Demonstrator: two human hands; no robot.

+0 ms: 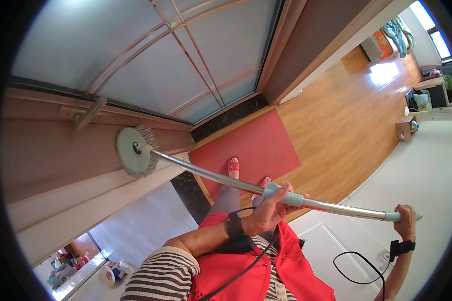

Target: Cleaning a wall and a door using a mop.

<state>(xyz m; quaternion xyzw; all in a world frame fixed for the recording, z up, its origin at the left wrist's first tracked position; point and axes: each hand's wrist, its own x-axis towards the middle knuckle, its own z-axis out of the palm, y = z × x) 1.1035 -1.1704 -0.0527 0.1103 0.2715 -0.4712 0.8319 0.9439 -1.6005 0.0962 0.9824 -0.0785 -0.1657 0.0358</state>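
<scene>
A spin mop with a round pale-green head (131, 151) and grey string fringe is raised at the left, against or close to the brown door frame below the door handle (89, 114). Its metal pole (211, 175) slants across the view. My left hand (273, 207) holds the pole's pale-green middle grip (294, 198), thumb on top and fingers beneath. At the far right my right hand (405, 222) wraps around the end grip (391, 216). Both wrists wear black straps with cables. The frosted glass door panel (135, 67) has copper-coloured trim.
My feet in red sandals stand on a red mat (248, 146) over the wood floor (335, 124). A white panelled door (324, 240) is at the lower right. A cardboard box (405, 128), a cabinet (437, 90) and a bed (378, 45) stand farther off.
</scene>
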